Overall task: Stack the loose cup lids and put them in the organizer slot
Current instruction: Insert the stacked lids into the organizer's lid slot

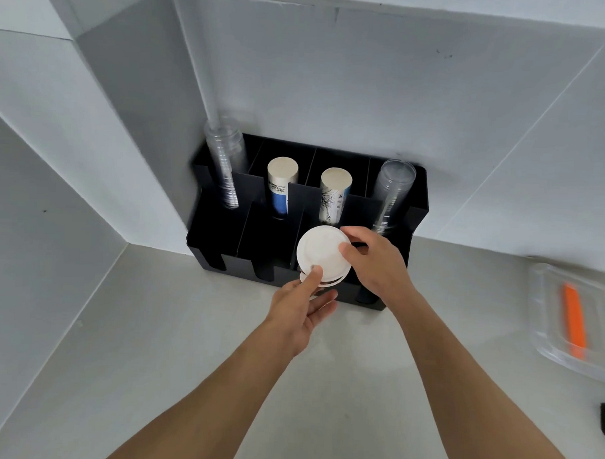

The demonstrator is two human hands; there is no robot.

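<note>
A stack of white cup lids (319, 252) hangs just above the front of the black organizer (418, 212), over its third front slot from the left. My left hand (300, 310) supports the stack from below, thumb on the top lid's near edge. My right hand (375, 262) grips the stack's right rim with thumb and fingers. The lower lids of the stack peek out under the top one. The slot beneath is mostly hidden by the lids and hands.
The organizer's back row holds two stacks of clear cups (224, 168) (391, 194) and two stacks of paper cups (280, 184) (333, 196). It stands in a corner against white walls. A clear tray (548, 327) with an orange tool (574, 323) lies at the right.
</note>
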